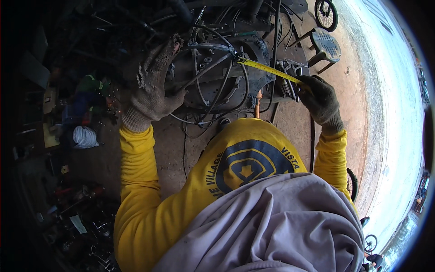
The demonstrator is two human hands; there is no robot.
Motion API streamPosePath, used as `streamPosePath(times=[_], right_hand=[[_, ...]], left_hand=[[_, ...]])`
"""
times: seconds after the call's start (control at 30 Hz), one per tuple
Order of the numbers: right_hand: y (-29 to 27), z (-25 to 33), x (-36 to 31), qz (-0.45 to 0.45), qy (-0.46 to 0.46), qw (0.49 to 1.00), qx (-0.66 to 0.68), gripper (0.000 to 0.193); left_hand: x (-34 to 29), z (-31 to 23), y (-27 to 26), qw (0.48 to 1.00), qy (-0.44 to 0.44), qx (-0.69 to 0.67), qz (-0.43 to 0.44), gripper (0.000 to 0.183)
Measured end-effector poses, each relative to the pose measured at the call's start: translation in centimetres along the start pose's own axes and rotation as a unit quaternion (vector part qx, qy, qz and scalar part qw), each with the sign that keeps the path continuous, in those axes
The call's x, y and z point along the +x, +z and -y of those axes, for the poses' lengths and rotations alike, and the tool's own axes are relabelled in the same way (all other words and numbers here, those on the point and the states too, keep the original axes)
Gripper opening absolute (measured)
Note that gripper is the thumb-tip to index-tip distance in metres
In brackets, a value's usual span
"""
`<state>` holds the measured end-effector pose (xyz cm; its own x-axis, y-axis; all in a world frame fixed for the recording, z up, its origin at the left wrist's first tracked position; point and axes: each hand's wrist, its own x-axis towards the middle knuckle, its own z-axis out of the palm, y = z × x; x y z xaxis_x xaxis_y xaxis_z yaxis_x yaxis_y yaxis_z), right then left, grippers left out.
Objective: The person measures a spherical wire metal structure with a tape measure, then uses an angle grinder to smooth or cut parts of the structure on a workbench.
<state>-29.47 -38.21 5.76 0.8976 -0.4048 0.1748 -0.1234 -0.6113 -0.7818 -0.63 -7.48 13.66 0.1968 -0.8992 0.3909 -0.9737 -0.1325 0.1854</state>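
Clamping down on one end of a narrow yellow tape-measure blade (272, 70), the right hand (322, 100), in a dark knitted glove, has its grip just right of an open frame of bent grey metal rods (206, 72); any tape case is hidden inside the glove. The blade runs to the upper junction of the frame and looks straight, probably because that hand draws it taut; whether its tip is hooked or merely laid there is too small to tell. At the frame's left side, the left hand (156, 90), in a frayed brownish knitted glove, has thumb and fingers spread apart around nothing visible, perhaps to steady the rods, though contact is unclear. Beneath the frame, a dark, crusted metal table (261, 46) presumably supports it within easy reach. Slim steel tools (290, 68) lie clustered right of the frame, likely parked there to leave it room, and a copper-coloured rod (258, 105) juts out on its near side. Farther right of the frame stand a grey slotted stool (327, 44) and a black-tyred spoked wheel (326, 16); well to its left, a bulging white sack (85, 137) sits near scattered orange sparks (115, 107).
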Motion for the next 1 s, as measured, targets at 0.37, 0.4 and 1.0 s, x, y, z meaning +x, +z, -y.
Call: streamPosePath(times=[0.37, 0.4, 1.0], right_hand=[[-0.3, 0.9, 0.9, 0.015, -0.007, 1.000, -0.021, 0.030], [-0.3, 0.7, 0.9, 0.013, -0.004, 1.000, -0.020, 0.030], [-1.1, -0.2, 1.3, -0.010, -0.082, 0.996, -0.032, 0.034]], left_hand=[[0.2, 0.5, 0.3, 1.000, 0.016, 0.004, 0.004, 0.092], [0.2, 0.5, 0.3, 1.000, 0.010, -0.006, 0.000, 0.092], [0.4, 0.9, -0.1, 1.000, 0.017, -0.009, 0.006, 0.092]])
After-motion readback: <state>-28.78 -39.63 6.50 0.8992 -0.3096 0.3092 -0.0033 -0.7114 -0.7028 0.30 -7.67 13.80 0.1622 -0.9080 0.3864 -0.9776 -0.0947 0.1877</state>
